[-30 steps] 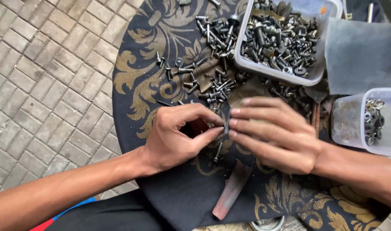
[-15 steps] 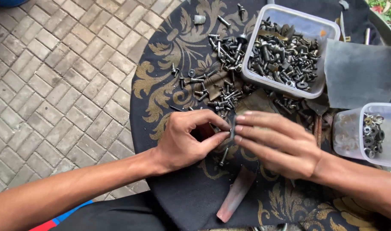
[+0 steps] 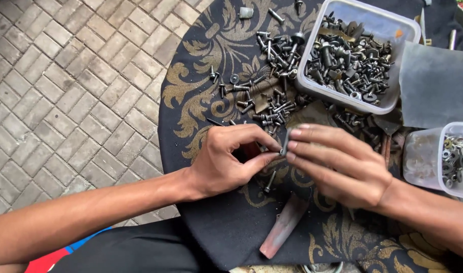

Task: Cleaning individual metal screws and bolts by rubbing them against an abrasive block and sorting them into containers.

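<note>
I see two hands meeting over the middle of a round black cloth (image 3: 211,237) with gold scrollwork. My left hand (image 3: 226,162) is curled, thumb and forefinger pinched on the near end of one small dark bolt (image 3: 285,143); my right hand (image 3: 338,164) lies flatter, its fingertips (image 3: 293,133) touching the same bolt from the right — so both hands close on that one piece, which stands nearly upright between them, above the cloth. Just near of the hands, one more screw (image 3: 270,182) lies loose on the cloth, and nearer still one flat reddish bar (image 3: 283,226) lies aslant. Far of the hands, a heap of screws (image 3: 272,86) spreads over the cloth — too many and too tangled for me to count. I count two clear plastic tubs: one big tub (image 3: 378,20) at the far right, filled with dark bolts and nuts, and one small tub (image 3: 424,156) at the right edge, holding a few rings and washers. One grey sheet (image 3: 436,86) lies between the two tubs. Grey paving (image 3: 64,91) fills the left.
</note>
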